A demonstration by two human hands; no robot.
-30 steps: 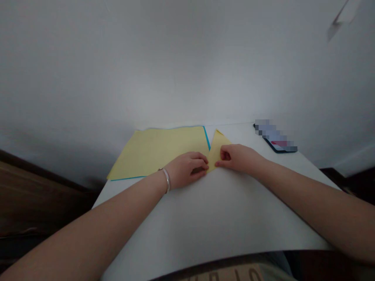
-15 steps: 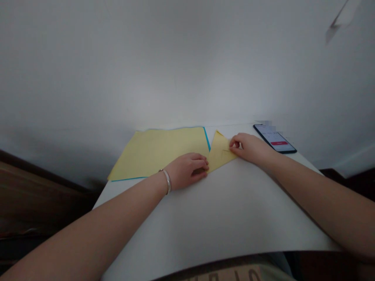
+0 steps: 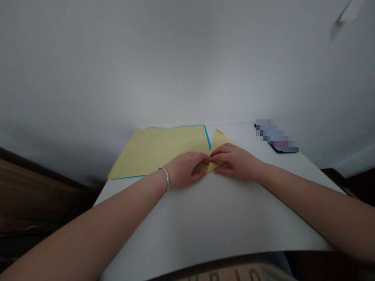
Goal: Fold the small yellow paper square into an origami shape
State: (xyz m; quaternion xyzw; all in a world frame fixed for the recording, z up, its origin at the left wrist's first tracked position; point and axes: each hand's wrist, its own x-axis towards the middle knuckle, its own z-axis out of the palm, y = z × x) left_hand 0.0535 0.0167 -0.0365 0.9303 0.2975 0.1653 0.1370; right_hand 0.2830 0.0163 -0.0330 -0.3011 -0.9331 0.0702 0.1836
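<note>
A folded piece of yellow paper [image 3: 219,139], roughly triangular, lies on the white table between my hands. My left hand [image 3: 187,169], with a silver bangle at the wrist, pinches its left corner, thumb and fingers curled together. From the right, my right hand [image 3: 238,162] reaches over the paper and covers much of it. Its bent fingertips meet those of my left hand at the same corner, with the thumb at the near edge. Under and beyond my left hand lies a stack of yellow sheets [image 3: 164,144] with a blue sheet showing along the right and near edges.
A phone [image 3: 277,138], its screen blurred out, lies at the table's back right. The white table [image 3: 222,218] stands against a pale wall [image 3: 175,70]. To the left is a brown wooden piece of furniture [image 3: 35,191]. My clothing shows at the near edge.
My right hand has moved left and nearer, from the paper's right side to the left corner beside my left hand. My left hand stays in nearly the same place.
</note>
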